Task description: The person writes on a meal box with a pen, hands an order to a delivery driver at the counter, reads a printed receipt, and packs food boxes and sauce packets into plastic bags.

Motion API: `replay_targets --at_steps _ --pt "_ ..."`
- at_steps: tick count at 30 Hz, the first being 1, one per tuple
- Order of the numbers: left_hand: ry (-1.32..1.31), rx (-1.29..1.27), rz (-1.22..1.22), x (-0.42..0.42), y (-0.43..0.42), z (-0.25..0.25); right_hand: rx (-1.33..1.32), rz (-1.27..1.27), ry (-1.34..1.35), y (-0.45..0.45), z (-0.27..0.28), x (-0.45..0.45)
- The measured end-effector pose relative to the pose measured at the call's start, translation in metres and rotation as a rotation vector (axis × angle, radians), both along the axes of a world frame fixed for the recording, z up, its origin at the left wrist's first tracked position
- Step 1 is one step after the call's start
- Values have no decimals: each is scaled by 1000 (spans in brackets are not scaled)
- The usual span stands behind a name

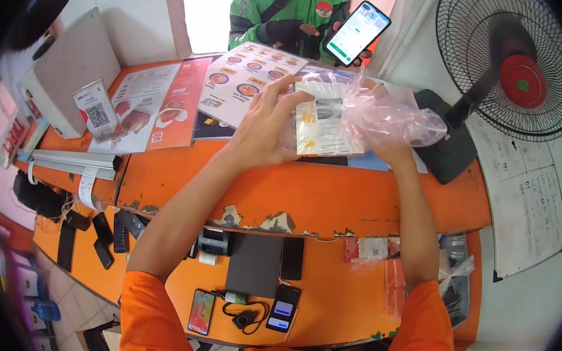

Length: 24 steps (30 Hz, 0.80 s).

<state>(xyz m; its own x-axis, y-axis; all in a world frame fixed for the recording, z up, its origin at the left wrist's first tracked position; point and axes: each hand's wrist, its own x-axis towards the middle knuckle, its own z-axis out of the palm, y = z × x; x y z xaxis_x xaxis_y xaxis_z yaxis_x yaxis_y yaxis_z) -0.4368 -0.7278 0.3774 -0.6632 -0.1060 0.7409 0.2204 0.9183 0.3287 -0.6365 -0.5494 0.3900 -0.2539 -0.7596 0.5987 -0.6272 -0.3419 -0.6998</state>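
A package (324, 129) in clear plastic, with printed paper on its near side and a bunched, pinkish bag (391, 115) at its right, is held above the orange counter (293, 193). My left hand (268, 125) grips its left side, thumb below and fingers over the top edge. Behind the plastic, my right hand (392, 148) supports the right part; most of its fingers are hidden. Across the counter a person in a green jacket (258, 9) holds up a lit phone (358, 33), their other gloved hand (289, 31) beside it.
Menu sheets (187, 105) and a QR code stand (98, 113) lie left on the counter. A black fan (507, 68) is at the right, its base on the counter. The lower desk (337, 299) holds phones (201, 311), a cable and packets (372, 249).
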Motion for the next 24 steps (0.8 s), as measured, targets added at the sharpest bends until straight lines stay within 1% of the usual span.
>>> replay_targets --at_steps 2,5,7,9,11,12,15,18,21,24 --pt "3 5 -23 0 -2 0 -2 0 -118 -2 6 -1" --pt "18 14 -40 3 -5 1 -141 -7 85 -13 24 16" --pt "26 30 -43 4 -8 0 -173 -268 1001 -19 6 -29" --pt "32 50 -38 4 -11 -2 -6 -364 1008 -20 10 -31" --pt "28 65 -19 7 -14 0 306 -275 95 -25 40 8" --pt "25 72 -8 8 -15 0 290 -328 -26 -30 47 19" --pt "83 45 7 10 -20 1 251 -249 61 -40 53 18" --pt "134 56 -28 10 -23 3 164 -206 27 -50 48 9" --pt "107 117 -92 10 -27 3 41 -123 13 -55 57 18" --pt "273 100 -135 0 -35 -1 -23 -213 285 -70 74 5"
